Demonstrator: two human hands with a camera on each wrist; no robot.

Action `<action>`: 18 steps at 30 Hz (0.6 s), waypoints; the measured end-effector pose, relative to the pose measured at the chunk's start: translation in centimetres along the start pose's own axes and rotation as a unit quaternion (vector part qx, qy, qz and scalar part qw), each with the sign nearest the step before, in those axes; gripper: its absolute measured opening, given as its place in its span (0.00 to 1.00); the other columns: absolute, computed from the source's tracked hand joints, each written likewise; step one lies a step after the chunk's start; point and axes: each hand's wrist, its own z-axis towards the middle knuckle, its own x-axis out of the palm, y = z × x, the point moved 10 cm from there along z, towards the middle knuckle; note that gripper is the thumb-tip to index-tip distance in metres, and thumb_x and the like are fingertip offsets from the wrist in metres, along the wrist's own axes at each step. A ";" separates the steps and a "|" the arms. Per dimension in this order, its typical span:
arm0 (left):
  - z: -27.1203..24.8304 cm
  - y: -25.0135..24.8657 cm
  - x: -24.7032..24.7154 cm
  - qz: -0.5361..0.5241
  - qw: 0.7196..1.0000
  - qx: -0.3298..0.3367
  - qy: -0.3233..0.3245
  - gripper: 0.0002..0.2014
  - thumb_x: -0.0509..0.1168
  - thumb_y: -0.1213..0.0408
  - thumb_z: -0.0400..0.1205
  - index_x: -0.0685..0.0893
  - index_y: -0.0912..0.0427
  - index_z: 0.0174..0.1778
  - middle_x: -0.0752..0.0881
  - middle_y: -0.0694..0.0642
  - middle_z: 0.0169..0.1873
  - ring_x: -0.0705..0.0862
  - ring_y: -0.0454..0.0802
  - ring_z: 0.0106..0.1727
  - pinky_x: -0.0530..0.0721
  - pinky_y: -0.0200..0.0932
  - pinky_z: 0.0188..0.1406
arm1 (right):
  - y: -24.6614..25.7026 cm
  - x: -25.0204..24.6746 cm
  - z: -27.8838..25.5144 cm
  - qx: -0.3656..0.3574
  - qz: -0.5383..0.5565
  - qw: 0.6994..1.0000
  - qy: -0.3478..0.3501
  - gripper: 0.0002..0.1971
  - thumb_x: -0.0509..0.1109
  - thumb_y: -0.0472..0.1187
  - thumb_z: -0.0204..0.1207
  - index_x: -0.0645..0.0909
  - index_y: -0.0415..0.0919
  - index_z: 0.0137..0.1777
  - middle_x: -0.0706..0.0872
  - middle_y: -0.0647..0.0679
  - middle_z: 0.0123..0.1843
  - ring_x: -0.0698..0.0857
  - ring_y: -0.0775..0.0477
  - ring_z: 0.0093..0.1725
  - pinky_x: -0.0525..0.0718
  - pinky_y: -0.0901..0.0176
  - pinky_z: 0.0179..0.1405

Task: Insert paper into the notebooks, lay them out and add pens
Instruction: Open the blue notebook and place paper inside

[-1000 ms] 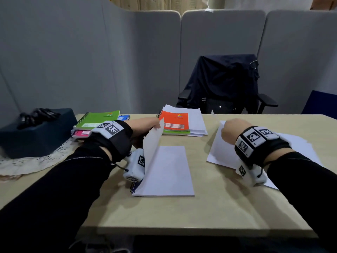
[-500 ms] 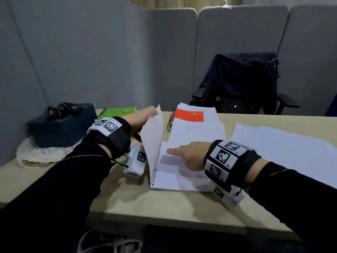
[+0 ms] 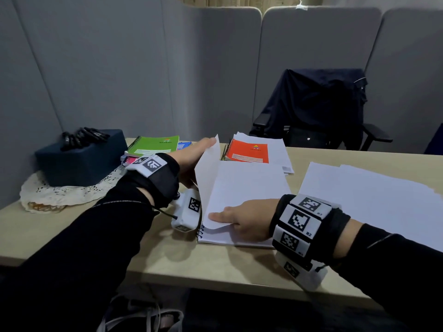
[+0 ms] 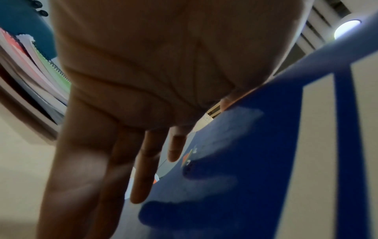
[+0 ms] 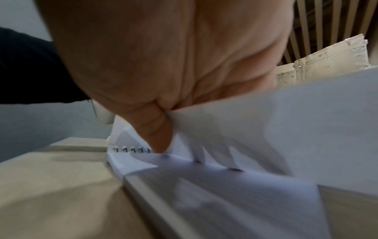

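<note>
Right hand (image 3: 247, 218) slid nearer spine, pinching loose sheet (image 3: 247, 185), left hand (image 3: 194, 159) flat against cover, fingertips hidden

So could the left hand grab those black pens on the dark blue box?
Probably yes, but not right now. The left hand is holding up the blue notebook cover. The black pens lie uncovered on the dark blue box nearby, with nothing between.

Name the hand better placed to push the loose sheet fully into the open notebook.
Right. The right hand already pinches the loose sheet over the open notebook; the left hand props its cover up.
</note>
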 end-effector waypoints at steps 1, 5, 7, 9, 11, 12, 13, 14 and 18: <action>0.1 0.3 0.4 0.003 1.000 -0.004 0.012 0.37 0.46 0.26 0.76 0.84 0.56 0.52 0.87 0.62 0.50 0.86 0.62 0.51 0.78 0.52 0.58 | 0.0 0.1 -0.1 0.002 0.005 1.000 0.003 0.30 0.51 0.44 0.84 0.46 0.66 0.82 0.50 0.52 0.86 0.59 0.43 0.82 0.56 0.44 0.81; 0.0 1.8 2.2 0.037 0.996 -0.056 0.058 0.45 0.39 0.24 0.75 0.83 0.58 0.60 0.82 0.62 0.48 0.84 0.61 0.42 0.80 0.47 0.43 | 1.0 0.3 0.0 -0.021 0.045 0.999 -0.012 0.34 0.59 0.69 0.72 0.57 0.67 0.79 0.67 0.54 0.80 0.70 0.42 0.76 0.69 0.40 0.74; -0.1 2.4 2.4 0.089 0.992 -0.075 0.056 0.40 0.46 0.30 0.80 0.84 0.63 0.60 0.81 0.62 0.55 0.82 0.55 0.48 0.79 0.44 0.40 | 1.2 0.3 -0.1 -0.021 0.070 0.997 -0.020 0.38 0.61 0.73 0.66 0.62 0.67 0.77 0.73 0.56 0.76 0.72 0.46 0.74 0.72 0.42 0.72; -0.1 2.8 2.6 0.137 0.985 -0.086 0.054 0.32 0.53 0.39 0.83 0.85 0.65 0.60 0.82 0.59 0.61 0.81 0.51 0.53 0.81 0.45 0.42 | 0.9 0.2 -0.9 -0.005 0.056 0.998 -0.010 0.38 0.66 0.71 0.67 0.64 0.62 0.77 0.76 0.56 0.73 0.74 0.46 0.72 0.74 0.44 0.70; 0.0 3.1 2.7 0.161 0.981 -0.095 0.055 0.28 0.56 0.44 0.85 0.85 0.66 0.60 0.84 0.56 0.58 0.81 0.50 0.53 0.82 0.45 0.44 | 0.9 -0.3 -2.4 0.002 -0.003 1.000 0.016 0.30 0.68 0.64 0.73 0.74 0.49 0.71 0.80 0.52 0.67 0.78 0.45 0.66 0.76 0.49 0.67; 0.0 3.2 2.8 0.172 0.979 -0.098 0.053 0.26 0.57 0.45 0.85 0.85 0.66 0.59 0.85 0.54 0.54 0.82 0.49 0.50 0.81 0.44 0.44 | 0.5 -0.9 -3.2 0.013 -0.018 1.000 0.016 0.25 0.67 0.63 0.75 0.79 0.44 0.62 0.84 0.50 0.59 0.81 0.45 0.60 0.79 0.52 0.60; 0.1 3.2 2.8 0.181 0.977 -0.100 0.049 0.24 0.58 0.46 0.85 0.85 0.65 0.58 0.86 0.53 0.48 0.83 0.49 0.46 0.79 0.43 0.43 | -0.1 -1.9 -4.2 0.032 -0.025 0.999 0.006 0.23 0.67 0.63 0.75 0.82 0.42 0.50 0.86 0.49 0.48 0.83 0.45 0.51 0.80 0.55 0.51; 0.1 3.3 2.8 0.191 0.975 -0.102 0.044 0.22 0.58 0.47 0.85 0.86 0.64 0.56 0.87 0.53 0.42 0.84 0.49 0.42 0.79 0.42 0.41 | -0.8 -3.0 -4.8 0.052 -0.023 0.998 -0.008 0.22 0.67 0.63 0.74 0.81 0.42 0.39 0.85 0.50 0.36 0.84 0.47 0.41 0.79 0.58 0.42; 0.5 3.2 2.6 0.232 0.967 -0.100 0.029 0.18 0.60 0.52 0.85 0.88 0.63 0.53 0.86 0.54 0.38 0.85 0.48 0.35 0.79 0.38 0.33 | -3.9 -7.6 -6.4 0.114 0.017 0.987 -0.109 0.20 0.70 0.51 0.75 0.77 0.42 0.25 0.79 0.52 0.19 0.78 0.55 0.20 0.77 0.64 0.29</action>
